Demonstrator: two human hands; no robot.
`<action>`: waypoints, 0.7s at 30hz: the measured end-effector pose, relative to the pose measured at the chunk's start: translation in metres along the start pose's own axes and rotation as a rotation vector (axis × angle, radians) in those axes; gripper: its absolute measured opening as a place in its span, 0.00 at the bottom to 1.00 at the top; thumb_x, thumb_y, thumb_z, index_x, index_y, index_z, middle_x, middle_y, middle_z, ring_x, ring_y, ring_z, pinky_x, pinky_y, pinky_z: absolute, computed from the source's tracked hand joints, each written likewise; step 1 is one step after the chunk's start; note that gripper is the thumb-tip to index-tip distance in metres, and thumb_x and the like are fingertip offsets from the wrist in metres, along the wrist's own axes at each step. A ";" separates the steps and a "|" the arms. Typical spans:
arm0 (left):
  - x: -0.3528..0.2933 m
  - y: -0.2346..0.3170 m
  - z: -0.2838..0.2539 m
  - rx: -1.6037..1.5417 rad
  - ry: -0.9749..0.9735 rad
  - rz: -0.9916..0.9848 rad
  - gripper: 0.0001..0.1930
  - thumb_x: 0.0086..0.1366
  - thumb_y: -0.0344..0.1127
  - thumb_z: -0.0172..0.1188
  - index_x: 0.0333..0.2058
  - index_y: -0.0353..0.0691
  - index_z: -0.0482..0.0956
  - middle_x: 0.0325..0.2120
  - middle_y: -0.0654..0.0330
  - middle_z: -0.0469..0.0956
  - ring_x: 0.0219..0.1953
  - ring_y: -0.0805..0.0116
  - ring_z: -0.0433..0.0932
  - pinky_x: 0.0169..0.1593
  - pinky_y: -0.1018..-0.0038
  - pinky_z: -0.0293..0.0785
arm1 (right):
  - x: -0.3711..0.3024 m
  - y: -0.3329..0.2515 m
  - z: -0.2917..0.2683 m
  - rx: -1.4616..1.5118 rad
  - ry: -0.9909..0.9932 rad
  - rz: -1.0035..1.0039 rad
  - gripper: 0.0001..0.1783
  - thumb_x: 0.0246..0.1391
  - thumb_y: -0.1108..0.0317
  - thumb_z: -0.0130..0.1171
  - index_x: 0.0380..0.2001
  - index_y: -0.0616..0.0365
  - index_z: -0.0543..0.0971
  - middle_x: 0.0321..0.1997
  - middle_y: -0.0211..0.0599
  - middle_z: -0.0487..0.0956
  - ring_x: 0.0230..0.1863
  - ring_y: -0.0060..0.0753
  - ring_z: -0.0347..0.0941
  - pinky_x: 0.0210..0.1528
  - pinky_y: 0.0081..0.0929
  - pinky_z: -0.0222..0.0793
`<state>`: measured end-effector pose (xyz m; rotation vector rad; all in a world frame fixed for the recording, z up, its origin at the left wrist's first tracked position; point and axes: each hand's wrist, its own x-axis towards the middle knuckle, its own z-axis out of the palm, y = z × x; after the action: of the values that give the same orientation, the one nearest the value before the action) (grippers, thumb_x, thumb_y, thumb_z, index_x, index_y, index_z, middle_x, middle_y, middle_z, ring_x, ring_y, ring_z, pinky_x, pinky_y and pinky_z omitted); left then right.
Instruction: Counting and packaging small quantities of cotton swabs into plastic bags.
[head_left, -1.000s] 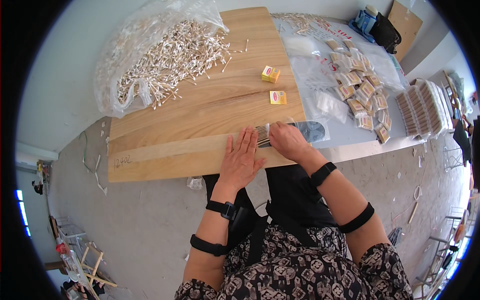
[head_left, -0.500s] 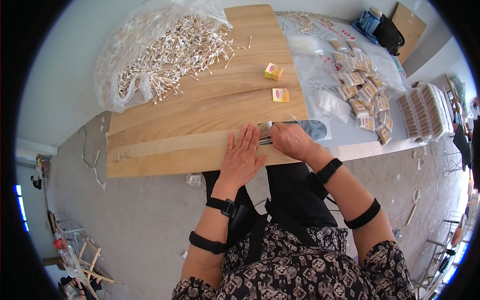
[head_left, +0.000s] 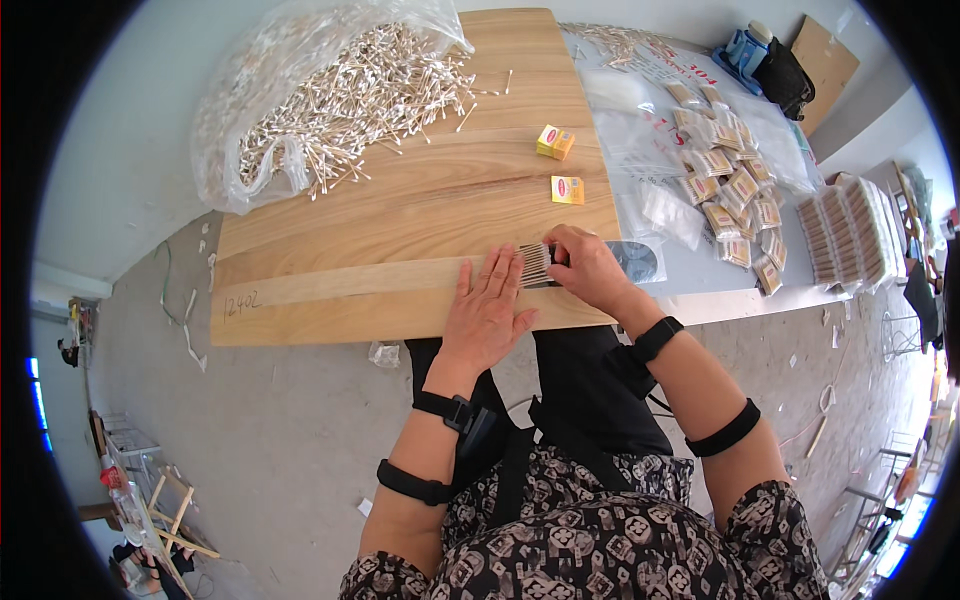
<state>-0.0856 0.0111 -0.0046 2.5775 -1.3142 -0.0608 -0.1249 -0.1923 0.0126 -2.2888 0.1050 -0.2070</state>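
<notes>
A row of cotton swabs (head_left: 534, 264) lies side by side over a dark strip near the front edge of the wooden board. My left hand (head_left: 485, 305) rests flat with fingers stretched out, its fingertips covering the swabs' left ends. Bent around the right ends of the row are the thumb and fingers of my right hand (head_left: 598, 272); the exact grip is partly hidden. A dark rounded piece under clear plastic (head_left: 636, 262) shows just right of that hand. Farther back lie a small stack of yellow cards (head_left: 555, 142) and a single yellow card (head_left: 567, 190).
A clear plastic bag (head_left: 225, 150) spills a large heap of cotton swabs (head_left: 350, 110) at the back left. On the grey surface to the right are many packed swab packets (head_left: 740, 187), empty clear bags (head_left: 672, 215) and stacked bundles (head_left: 850, 235). A blue bottle (head_left: 745, 45) stands behind.
My right hand has opened its grip slightly and shifted a little right, uncovering more of the swab row. My left hand stays nearly in place. The view has shifted slightly.
</notes>
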 end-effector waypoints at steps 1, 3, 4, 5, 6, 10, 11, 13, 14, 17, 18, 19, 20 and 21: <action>0.001 0.001 -0.001 -0.002 0.000 0.002 0.39 0.67 0.56 0.47 0.68 0.39 0.49 0.70 0.57 0.48 0.72 0.61 0.45 0.71 0.56 0.36 | -0.002 0.003 0.001 -0.002 0.001 0.001 0.11 0.45 0.73 0.57 0.35 0.60 0.77 0.31 0.46 0.77 0.34 0.55 0.75 0.37 0.45 0.72; 0.003 0.002 -0.002 0.009 0.004 0.008 0.39 0.67 0.56 0.47 0.68 0.40 0.49 0.70 0.57 0.48 0.72 0.61 0.45 0.71 0.56 0.36 | -0.006 0.010 0.005 -0.143 0.111 -0.198 0.15 0.45 0.73 0.60 0.41 0.60 0.78 0.36 0.45 0.74 0.38 0.54 0.75 0.39 0.43 0.72; 0.002 0.002 -0.002 0.008 0.004 0.006 0.39 0.67 0.56 0.47 0.68 0.40 0.49 0.70 0.57 0.48 0.72 0.61 0.45 0.71 0.56 0.36 | -0.007 0.008 0.005 -0.143 0.109 -0.198 0.15 0.45 0.73 0.60 0.41 0.60 0.78 0.36 0.45 0.74 0.38 0.54 0.75 0.39 0.43 0.72; 0.002 0.001 -0.002 0.007 0.009 0.007 0.39 0.67 0.56 0.47 0.68 0.40 0.50 0.70 0.57 0.48 0.72 0.61 0.45 0.71 0.56 0.36 | -0.009 0.007 0.006 -0.140 0.089 -0.185 0.16 0.46 0.72 0.60 0.42 0.59 0.78 0.36 0.45 0.73 0.39 0.53 0.75 0.41 0.42 0.73; 0.001 0.001 -0.001 0.006 0.015 0.008 0.39 0.67 0.56 0.47 0.68 0.40 0.50 0.70 0.57 0.48 0.72 0.61 0.45 0.71 0.56 0.36 | -0.010 0.005 0.006 -0.138 0.070 -0.172 0.16 0.47 0.72 0.61 0.43 0.58 0.78 0.37 0.44 0.73 0.40 0.53 0.75 0.42 0.41 0.73; 0.000 -0.001 0.000 0.007 0.021 0.007 0.38 0.67 0.56 0.47 0.68 0.39 0.50 0.69 0.56 0.49 0.72 0.61 0.46 0.71 0.56 0.36 | -0.016 -0.008 0.005 -0.113 -0.048 -0.034 0.18 0.48 0.70 0.61 0.45 0.59 0.77 0.45 0.45 0.73 0.49 0.50 0.72 0.49 0.41 0.70; 0.000 -0.001 0.000 0.007 0.025 0.009 0.38 0.67 0.56 0.47 0.68 0.39 0.50 0.69 0.56 0.49 0.71 0.61 0.46 0.71 0.56 0.37 | -0.018 -0.011 0.004 -0.256 -0.005 -0.146 0.21 0.50 0.68 0.61 0.49 0.60 0.75 0.52 0.45 0.71 0.54 0.48 0.69 0.54 0.42 0.66; 0.001 0.000 -0.001 0.007 0.031 0.012 0.38 0.67 0.57 0.47 0.68 0.39 0.51 0.69 0.56 0.49 0.71 0.61 0.46 0.71 0.56 0.37 | -0.022 -0.010 0.005 -0.399 0.038 -0.257 0.25 0.52 0.66 0.60 0.54 0.61 0.73 0.58 0.45 0.68 0.59 0.47 0.65 0.59 0.42 0.62; 0.002 0.001 -0.002 0.007 0.027 0.012 0.38 0.67 0.57 0.47 0.68 0.39 0.51 0.69 0.56 0.49 0.71 0.61 0.46 0.71 0.56 0.37 | -0.024 -0.006 0.007 -0.468 -0.047 -0.283 0.29 0.55 0.61 0.58 0.58 0.61 0.68 0.64 0.44 0.63 0.65 0.45 0.59 0.65 0.44 0.54; 0.003 0.002 -0.004 -0.001 0.026 0.007 0.38 0.67 0.57 0.47 0.67 0.39 0.53 0.69 0.56 0.49 0.71 0.61 0.46 0.71 0.55 0.39 | -0.032 -0.002 0.010 -0.568 -0.159 -0.311 0.36 0.58 0.53 0.53 0.64 0.61 0.60 0.71 0.44 0.56 0.72 0.43 0.48 0.71 0.47 0.42; 0.002 0.002 -0.004 -0.009 0.028 0.003 0.38 0.67 0.57 0.47 0.67 0.38 0.53 0.69 0.56 0.49 0.71 0.61 0.46 0.71 0.55 0.39 | -0.034 -0.002 0.011 -0.600 -0.185 -0.312 0.39 0.60 0.49 0.50 0.67 0.61 0.55 0.73 0.44 0.53 0.74 0.43 0.45 0.73 0.47 0.37; 0.003 0.003 -0.006 -0.010 0.028 0.004 0.38 0.67 0.57 0.47 0.67 0.38 0.53 0.69 0.56 0.49 0.71 0.61 0.46 0.71 0.55 0.39 | -0.036 -0.001 0.011 -0.601 -0.184 -0.311 0.39 0.60 0.49 0.50 0.67 0.61 0.55 0.73 0.44 0.53 0.74 0.43 0.45 0.73 0.47 0.37; 0.003 0.004 -0.007 -0.009 0.019 0.007 0.37 0.67 0.56 0.47 0.67 0.37 0.53 0.69 0.56 0.50 0.71 0.61 0.46 0.71 0.55 0.39 | -0.038 0.000 0.013 -0.609 -0.192 -0.295 0.41 0.59 0.47 0.50 0.67 0.62 0.54 0.73 0.44 0.51 0.75 0.43 0.43 0.73 0.48 0.35; 0.003 0.005 -0.008 -0.007 0.010 0.011 0.37 0.67 0.56 0.47 0.66 0.37 0.54 0.69 0.55 0.50 0.71 0.60 0.46 0.71 0.54 0.40 | -0.039 0.001 0.014 -0.618 -0.200 -0.278 0.43 0.59 0.46 0.50 0.68 0.62 0.53 0.74 0.45 0.50 0.75 0.43 0.42 0.73 0.49 0.34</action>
<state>-0.0864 0.0079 0.0045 2.5613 -1.3218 -0.0499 -0.1611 -0.1771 -0.0012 -2.9228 -0.2944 -0.0918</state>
